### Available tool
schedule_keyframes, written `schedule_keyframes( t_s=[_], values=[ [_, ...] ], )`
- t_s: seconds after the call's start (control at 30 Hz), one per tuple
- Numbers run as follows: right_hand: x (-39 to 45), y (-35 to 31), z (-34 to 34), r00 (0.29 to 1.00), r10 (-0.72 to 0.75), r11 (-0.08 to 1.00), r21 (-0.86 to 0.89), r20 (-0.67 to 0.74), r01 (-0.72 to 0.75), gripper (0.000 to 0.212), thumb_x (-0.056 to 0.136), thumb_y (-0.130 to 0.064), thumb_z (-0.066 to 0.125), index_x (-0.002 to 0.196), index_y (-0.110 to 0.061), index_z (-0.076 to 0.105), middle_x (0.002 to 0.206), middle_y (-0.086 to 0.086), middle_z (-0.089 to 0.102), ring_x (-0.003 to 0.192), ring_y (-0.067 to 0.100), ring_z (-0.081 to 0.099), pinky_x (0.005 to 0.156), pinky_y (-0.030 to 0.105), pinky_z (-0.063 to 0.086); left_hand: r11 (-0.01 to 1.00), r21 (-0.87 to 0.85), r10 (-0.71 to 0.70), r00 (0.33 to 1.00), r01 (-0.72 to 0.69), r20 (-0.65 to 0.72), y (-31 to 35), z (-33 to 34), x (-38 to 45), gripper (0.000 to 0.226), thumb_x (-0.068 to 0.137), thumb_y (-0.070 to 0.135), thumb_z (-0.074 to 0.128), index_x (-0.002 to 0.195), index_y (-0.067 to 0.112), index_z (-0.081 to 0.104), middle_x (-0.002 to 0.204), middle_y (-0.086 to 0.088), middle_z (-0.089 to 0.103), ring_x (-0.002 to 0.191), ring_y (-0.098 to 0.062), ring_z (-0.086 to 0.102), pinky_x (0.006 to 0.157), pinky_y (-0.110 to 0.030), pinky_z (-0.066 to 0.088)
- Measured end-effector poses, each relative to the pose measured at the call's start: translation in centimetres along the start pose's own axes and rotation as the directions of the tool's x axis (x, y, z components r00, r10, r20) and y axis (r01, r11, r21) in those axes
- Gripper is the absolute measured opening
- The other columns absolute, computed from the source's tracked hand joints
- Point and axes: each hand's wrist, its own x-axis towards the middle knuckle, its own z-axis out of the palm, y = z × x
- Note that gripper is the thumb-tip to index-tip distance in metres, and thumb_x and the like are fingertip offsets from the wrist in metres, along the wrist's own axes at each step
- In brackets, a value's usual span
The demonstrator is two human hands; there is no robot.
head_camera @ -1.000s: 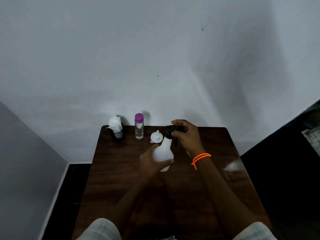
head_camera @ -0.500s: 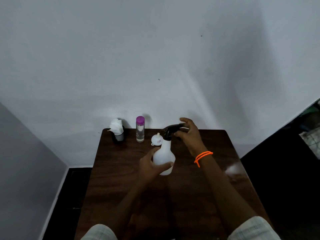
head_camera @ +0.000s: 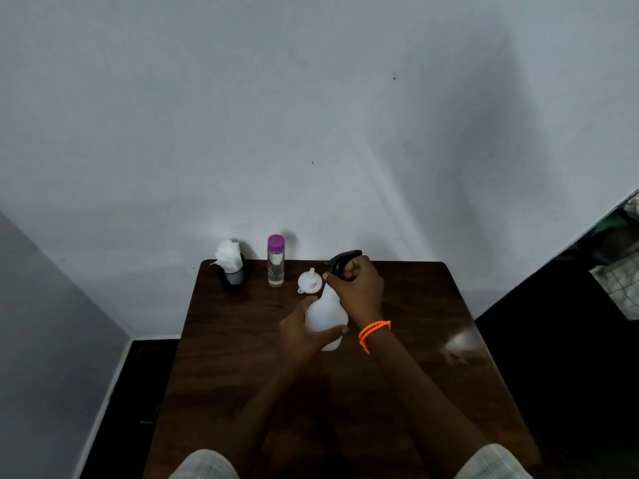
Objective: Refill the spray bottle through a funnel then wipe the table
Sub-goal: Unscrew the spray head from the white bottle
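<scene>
Spray bottle in left hand, right hand round its black head

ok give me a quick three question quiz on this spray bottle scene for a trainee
1. True or false: the funnel sits in the spray bottle neck.
2. Which hand holds the bottle's white body? A) left hand B) right hand
3. Fill in: the clear bottle by the wall has a ____ cap.

Key:
1. False. It stands on the table, beside the bottle.
2. A. The right hand's grip is round the black spray head.
3. Purple.
</scene>
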Motion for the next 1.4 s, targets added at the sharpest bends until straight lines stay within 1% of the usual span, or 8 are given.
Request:
schedule_keyframes(
  t_s=[0.13, 0.27, 0.5, 0.67, 0.77, 0.97, 1.13, 1.4],
  values=[
    [0.0, -0.4, -0.5, 0.993, 0.106, 0.988, 0.104, 0.055, -0.111, 0.024, 0.074, -0.016, 0.083, 0.088, -0.012, 0.065, 0.081, -0.008, 0.067, 0.074, 0.004, 0.063, 0.063, 0.014, 0.045, 1.0, -0.007, 0.006, 1.0, -0.006, 0.01, 0.1, 0.1, -0.3, 0.079, 0.052, 0.061, 0.093, 0.12, 0.039, 0.06, 0.107, 0.023, 0.065, 0.102, 0.007, 0.061, 0.088, -0.025, 0.056],
    [0.3, 0.1, -0.8, 0.976, 0.13, 0.96, 0.223, 0.174, -0.167, 0.022, 0.073, -0.016, 0.084, 0.09, -0.019, 0.07, 0.091, -0.002, 0.076, 0.09, 0.016, 0.073, 0.076, 0.031, 0.057, 1.0, -0.01, 0.006, 1.0, -0.006, -0.008, 0.1, 0.1, -0.5, 0.084, 0.052, 0.064, 0.092, 0.125, 0.037, 0.06, 0.111, 0.02, 0.066, 0.103, 0.003, 0.062, 0.085, -0.023, 0.056],
    [0.3, 0.6, -1.4, 0.969, 0.131, 0.946, 0.265, 0.209, -0.185, 0.04, 0.058, -0.027, 0.096, 0.088, -0.018, 0.073, 0.085, -0.001, 0.079, 0.084, 0.017, 0.076, 0.079, 0.04, 0.062, 0.999, -0.012, 0.036, 0.999, -0.036, 0.022, 1.1, 0.2, -0.5, 0.089, 0.057, 0.055, 0.094, 0.134, 0.026, 0.059, 0.12, 0.017, 0.06, 0.109, -0.003, 0.059, 0.082, -0.01, 0.046],
    [0.9, -0.1, -2.4, 0.934, 0.102, 0.91, 0.347, 0.343, -0.227, 0.026, 0.076, 0.005, 0.077, 0.097, -0.009, 0.077, 0.095, 0.007, 0.08, 0.088, 0.016, 0.076, 0.078, 0.034, 0.058, 0.999, -0.037, 0.04, 0.999, -0.039, 0.018, 1.1, 0.3, -0.6, 0.087, 0.058, 0.055, 0.094, 0.133, 0.027, 0.06, 0.119, 0.016, 0.064, 0.108, -0.002, 0.062, 0.081, -0.011, 0.05],
    [1.1, -0.3, -2.6, 0.911, 0.065, 0.923, 0.323, 0.407, -0.211, 0.022, 0.081, 0.005, 0.073, 0.1, -0.006, 0.077, 0.099, 0.01, 0.079, 0.089, 0.015, 0.075, 0.077, 0.029, 0.057, 0.999, -0.039, 0.029, 0.999, -0.029, 0.019, 0.6, 0.3, -0.5, 0.086, 0.056, 0.061, 0.092, 0.13, 0.031, 0.06, 0.118, 0.016, 0.067, 0.107, -0.002, 0.064, 0.085, -0.021, 0.056],
    [1.4, -0.6, -2.6, 0.921, 0.035, 0.931, 0.323, 0.387, -0.171, 0.028, 0.071, -0.005, 0.09, 0.097, -0.004, 0.078, 0.096, 0.011, 0.079, 0.095, 0.029, 0.076, 0.085, 0.04, 0.062, 0.998, -0.016, 0.053, 0.998, -0.053, 0.025, 0.7, 0.2, -0.5, 0.092, 0.058, 0.057, 0.093, 0.136, 0.026, 0.055, 0.124, 0.014, 0.061, 0.111, -0.007, 0.062, 0.09, -0.028, 0.057],
    [2.0, -1.5, -2.9, 0.919, -0.012, 0.922, 0.36, 0.393, -0.142, 0.025, 0.075, 0.003, 0.083, 0.099, -0.001, 0.077, 0.097, 0.016, 0.079, 0.092, 0.024, 0.076, 0.083, 0.033, 0.061, 0.997, 0.009, 0.082, 0.997, -0.081, -0.011, 1.1, -0.3, 0.2, 0.093, 0.055, 0.061, 0.092, 0.134, 0.027, 0.056, 0.128, 0.008, 0.063, 0.112, -0.01, 0.062, 0.086, -0.023, 0.055],
    [3.1, -2.2, -3.7, 0.903, -0.03, 0.896, 0.411, 0.428, -0.165, 0.019, 0.086, 0.006, 0.07, 0.105, 0.005, 0.073, 0.106, 0.025, 0.074, 0.092, 0.022, 0.072, 0.09, 0.045, 0.059, 0.994, 0.005, 0.105, 0.994, -0.105, 0.013, 0.8, -0.8, 0.3, 0.089, 0.054, 0.059, 0.093, 0.13, 0.031, 0.055, 0.122, 0.015, 0.061, 0.109, -0.007, 0.061, 0.08, -0.017, 0.052]
  ],
)
